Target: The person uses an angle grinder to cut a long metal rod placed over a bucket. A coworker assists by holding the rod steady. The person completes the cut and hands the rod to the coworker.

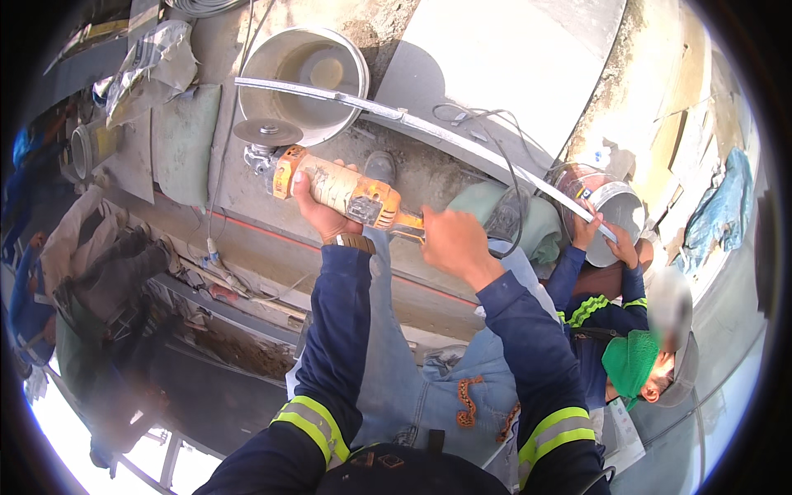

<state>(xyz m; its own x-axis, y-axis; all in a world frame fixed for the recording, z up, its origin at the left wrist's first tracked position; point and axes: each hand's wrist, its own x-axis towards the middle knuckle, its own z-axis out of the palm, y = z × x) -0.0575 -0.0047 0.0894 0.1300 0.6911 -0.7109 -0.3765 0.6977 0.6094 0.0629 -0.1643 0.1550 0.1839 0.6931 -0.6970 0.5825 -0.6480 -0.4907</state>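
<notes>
An orange and tan angle grinder (337, 188) lies across both my hands, its grey cutting disc (269, 132) toward the left. My left hand (323, 216) is wrapped round the grinder's body behind the head. My right hand (459, 245) grips the rear handle. Just beyond the tool, a long whitish metal bar (412, 124) slants over a large bucket (356, 70) that holds cloudy liquid. The disc is beside the near rim of that bucket, and I cannot tell whether they touch. A co-worker's hands (606, 235) hold the bar's right end.
The co-worker in a green neck cloth (629, 363) crouches at the right beside a second bucket (619, 214). A black cable (518, 177) loops near my right foot. Large pale slabs (495, 66) lie ahead. Other people (107, 272) are at the left, near a greenish sack (188, 144).
</notes>
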